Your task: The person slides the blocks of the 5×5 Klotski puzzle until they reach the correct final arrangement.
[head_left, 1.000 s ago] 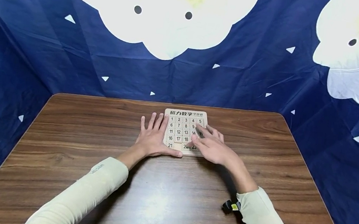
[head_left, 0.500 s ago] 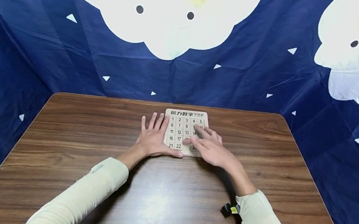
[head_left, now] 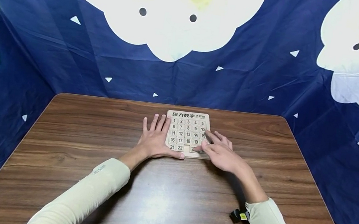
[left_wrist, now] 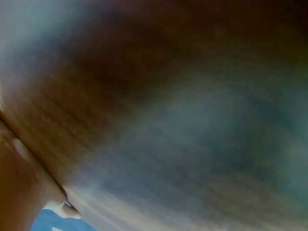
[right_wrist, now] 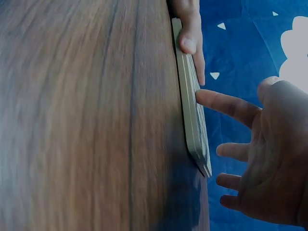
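Note:
A pale wooden number-slide puzzle [head_left: 188, 115] lies at the table's back edge, its numbered tiles in rows. In its bottom row, an uncovered gap [head_left: 186, 148] shows just right of tile 22 [head_left: 180, 148]. My left hand [head_left: 153, 142] lies spread along the puzzle's left side, thumb at the front left corner. My right hand [head_left: 222, 155] is over the lower right, its index finger reaching down to a bottom-row tile and partly covering the tiles there. In the right wrist view, that index fingertip [right_wrist: 202, 97] meets the puzzle's top face, while the other fingers extend above it.
The brown wood-grain table [head_left: 155, 198] stretches toward me. A blue cloth [head_left: 130, 72] with white clouds hangs behind it and along both sides. A small black device [head_left: 236, 216] sits at my right sleeve. The left wrist view is mostly blurred table.
Tile 22 has slid left into the former gap beside 21, and the gap now lies to its right. My right hand has shifted right. My left hand has kept its place at the puzzle.

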### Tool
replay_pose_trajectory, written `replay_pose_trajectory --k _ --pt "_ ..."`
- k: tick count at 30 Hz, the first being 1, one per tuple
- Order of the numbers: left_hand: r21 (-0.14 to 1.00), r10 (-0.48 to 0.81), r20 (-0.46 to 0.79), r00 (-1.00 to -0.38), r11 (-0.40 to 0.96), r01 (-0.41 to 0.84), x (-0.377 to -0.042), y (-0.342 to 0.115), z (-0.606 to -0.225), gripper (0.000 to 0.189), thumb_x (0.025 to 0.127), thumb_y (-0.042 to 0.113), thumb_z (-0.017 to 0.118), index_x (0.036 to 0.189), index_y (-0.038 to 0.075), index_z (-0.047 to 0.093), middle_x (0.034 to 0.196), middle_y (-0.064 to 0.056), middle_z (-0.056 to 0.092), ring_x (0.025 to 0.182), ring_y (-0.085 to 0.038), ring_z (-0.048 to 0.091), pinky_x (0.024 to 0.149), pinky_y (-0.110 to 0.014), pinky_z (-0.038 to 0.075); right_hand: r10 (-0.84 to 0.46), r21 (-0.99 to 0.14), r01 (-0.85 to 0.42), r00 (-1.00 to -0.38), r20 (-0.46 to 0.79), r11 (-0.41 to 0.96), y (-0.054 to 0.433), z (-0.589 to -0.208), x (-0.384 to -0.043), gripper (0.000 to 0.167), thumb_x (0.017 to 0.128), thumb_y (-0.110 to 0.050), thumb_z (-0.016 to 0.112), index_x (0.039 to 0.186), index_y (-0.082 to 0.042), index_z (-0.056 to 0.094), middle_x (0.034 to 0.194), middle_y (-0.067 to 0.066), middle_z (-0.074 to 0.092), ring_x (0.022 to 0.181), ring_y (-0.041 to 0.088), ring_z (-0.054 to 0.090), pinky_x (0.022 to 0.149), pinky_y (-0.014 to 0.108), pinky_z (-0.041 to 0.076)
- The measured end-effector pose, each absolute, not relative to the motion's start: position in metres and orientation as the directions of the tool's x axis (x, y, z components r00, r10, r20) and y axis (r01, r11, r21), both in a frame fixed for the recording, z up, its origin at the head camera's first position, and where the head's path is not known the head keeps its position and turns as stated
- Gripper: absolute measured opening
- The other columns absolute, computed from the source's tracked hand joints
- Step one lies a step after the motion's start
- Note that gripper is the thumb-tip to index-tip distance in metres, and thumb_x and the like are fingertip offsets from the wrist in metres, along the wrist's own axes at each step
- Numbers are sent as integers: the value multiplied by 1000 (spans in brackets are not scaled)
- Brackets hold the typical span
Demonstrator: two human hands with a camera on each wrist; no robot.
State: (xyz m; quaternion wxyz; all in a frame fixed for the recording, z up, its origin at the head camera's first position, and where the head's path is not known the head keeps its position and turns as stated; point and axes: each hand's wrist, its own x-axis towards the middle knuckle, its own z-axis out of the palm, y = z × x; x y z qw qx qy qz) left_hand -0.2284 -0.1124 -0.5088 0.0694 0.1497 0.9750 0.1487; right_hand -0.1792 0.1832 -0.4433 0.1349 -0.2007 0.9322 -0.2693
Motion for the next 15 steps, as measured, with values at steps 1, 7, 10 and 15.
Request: replay_pose_trajectory --k 1,7,10,15 --pt "312 311 -92 -946 911 270 -228 -112 -509 174 58 107 76 183 15 -3 192 -16 1 179 -41 -10 138 -71 -18 -453 -555 -308 -880 -143 773 181 -444 -179 55 124 -49 31 137 -34 83 190 15 23 173 55 12 133 82 7" --pt "303 309 -87 -947 914 270 -229 -112 -509 174 57 109 73 183 16 -2 192 -16 1 179 -41 -10 139 -72 -17 -474 -557 -331 -871 -130 762 168 -445 -179 52 124 -48 35 136 -35 84 190 14 22 174 54 12 134 80 8" --pt "297 310 -90 -947 916 271 -228 -112 -510 174 57 110 72 183 16 -2 192 -17 2 179 -41 -10 139 -72 -17 -479 -557 -339 -869 -123 758 168 -444 -180 53 124 -49 34 138 -33 83 190 13 22 174 53 12 135 80 8" --pt "298 315 -88 -945 914 276 -227 -113 -508 174 57 109 74 183 15 -1 192 -18 3 179 -42 -8 139 -73 -16 -455 -552 -328 -884 -107 767 182 -442 -182 56 125 -46 31 138 -30 83 190 16 23 173 55 14 133 82 8"
